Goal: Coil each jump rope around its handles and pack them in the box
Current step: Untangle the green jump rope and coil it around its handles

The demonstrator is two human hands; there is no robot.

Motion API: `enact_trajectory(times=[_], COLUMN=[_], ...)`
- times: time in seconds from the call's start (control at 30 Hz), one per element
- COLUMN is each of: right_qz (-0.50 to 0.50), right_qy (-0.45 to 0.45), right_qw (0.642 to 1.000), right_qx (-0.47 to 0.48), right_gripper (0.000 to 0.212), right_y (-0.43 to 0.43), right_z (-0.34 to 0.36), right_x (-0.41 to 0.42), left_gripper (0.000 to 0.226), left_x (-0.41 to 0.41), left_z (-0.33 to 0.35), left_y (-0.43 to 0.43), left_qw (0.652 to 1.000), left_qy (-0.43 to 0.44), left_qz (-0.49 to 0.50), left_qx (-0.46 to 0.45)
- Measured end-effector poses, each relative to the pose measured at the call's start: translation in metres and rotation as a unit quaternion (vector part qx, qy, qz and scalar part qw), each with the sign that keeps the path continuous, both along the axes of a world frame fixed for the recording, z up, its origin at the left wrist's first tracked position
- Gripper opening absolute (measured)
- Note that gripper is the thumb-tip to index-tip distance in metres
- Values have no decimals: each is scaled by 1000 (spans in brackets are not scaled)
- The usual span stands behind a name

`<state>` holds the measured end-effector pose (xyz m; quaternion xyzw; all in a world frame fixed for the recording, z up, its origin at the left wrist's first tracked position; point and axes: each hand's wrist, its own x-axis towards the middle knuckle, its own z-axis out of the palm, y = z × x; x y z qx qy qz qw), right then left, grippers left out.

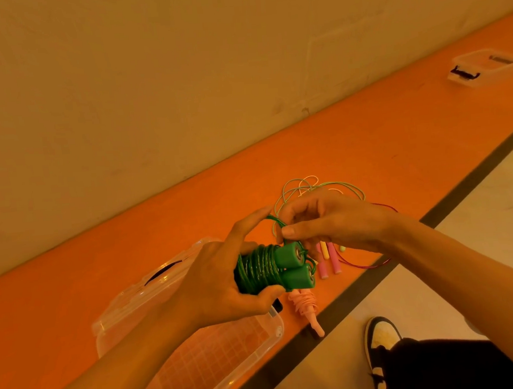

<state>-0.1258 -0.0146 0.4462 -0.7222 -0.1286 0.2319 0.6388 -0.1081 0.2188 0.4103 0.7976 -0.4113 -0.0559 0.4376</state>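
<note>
Left hand — grip clamped round the coiled green jump rope, over the clear plastic box — right hand pinches the rope's loose end.

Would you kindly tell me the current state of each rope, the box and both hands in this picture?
green jump rope: nearly all coiled around its paired handles, one loose end left.
left hand: grips the green coil.
right hand: pinches the loose green end.
pink jump rope: coiled, lying on the floor beside the box.
uncoiled ropes: loose, tangled on the floor.
clear box: open, no rope seen inside.
</note>
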Motion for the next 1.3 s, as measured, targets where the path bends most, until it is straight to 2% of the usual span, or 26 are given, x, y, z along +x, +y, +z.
enact_trajectory(times=[0.13,0.3,0.43,0.57,0.77,0.9,0.97,1.13,1.23,1.3], right_qz=[-30,-7,9,27,51,31,20,-15,-22,-12], right_qy=[-27,-66,-45,-8,-18,-102,-137,-82,-43,-47], right_qw=[999,997,998,1000,999,993,989,996,999,998], right_qx=[-18,-49,-45,4,0,-46,-51,2,24,25], right_gripper=[14,14,16,14,23,13,14,11,32,35], right_y=[0,-1,-5,-10,-13,-8,-5,-1,-1,0], right_z=[4,13,10,10,7,8,7,1,0,0], right_x=[-1,-1,-2,-4,-3,-3,-2,-5,-5,-6], left_gripper=[101,100,93,84,68,64,61,58,56,55], left_x=[0,-2,0,2,-1,0,4,9,7,6], left_z=[0,3,0,0,0,1,1,6,5,8], left_y=[0,0,-1,0,-2,-1,0,3,2,1], left_qw=[999,991,993,994,986,977,975,980,981,981], left_qy=[29,119,106,100,145,174,182,167,167,164], left_qz=[10,4,1,8,17,14,24,5,-8,-17], left_qx=[-15,-67,-49,-53,-87,-119,-126,-110,-103,-97])
